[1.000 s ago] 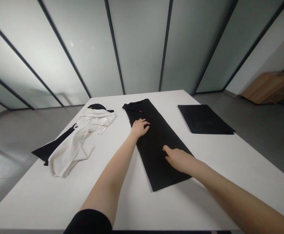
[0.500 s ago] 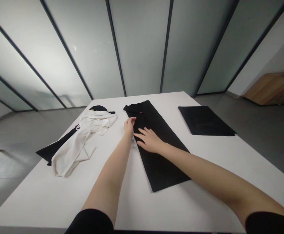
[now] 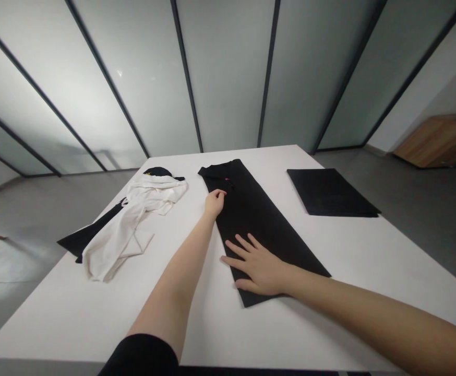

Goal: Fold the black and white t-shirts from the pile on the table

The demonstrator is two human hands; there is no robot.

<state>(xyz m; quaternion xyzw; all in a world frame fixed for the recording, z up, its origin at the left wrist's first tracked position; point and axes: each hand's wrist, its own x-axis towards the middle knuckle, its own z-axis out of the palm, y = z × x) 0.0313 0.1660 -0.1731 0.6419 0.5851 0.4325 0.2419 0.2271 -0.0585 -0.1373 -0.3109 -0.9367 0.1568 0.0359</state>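
Note:
A long black garment (image 3: 259, 219), folded into a narrow flat strip, lies on the white table (image 3: 161, 313) in front of me. A small pink-and-black detail shows near its far end. My left hand (image 3: 215, 202) is over the garment's left edge, just below that detail. Its fingers are closed in a pinch, and what is between them, if anything, is hidden. Nearer to me, my right hand (image 3: 257, 265) rests on the lower part of the garment, palm down. Its fingers are spread, with the tips by the left edge.
At the left, a crumpled white garment (image 3: 134, 209) partly covers black cloth (image 3: 95, 232), with a black cap-like item (image 3: 158, 171) behind it. A flat folded black stack (image 3: 332, 193) sits at the table's right edge. Frosted glass panels (image 3: 228, 78) stand behind.
My right hand has slid toward me along the garment and spread its fingers. My left hand has shifted a little to the right, over the cloth. The garment's near right side looks less covered.

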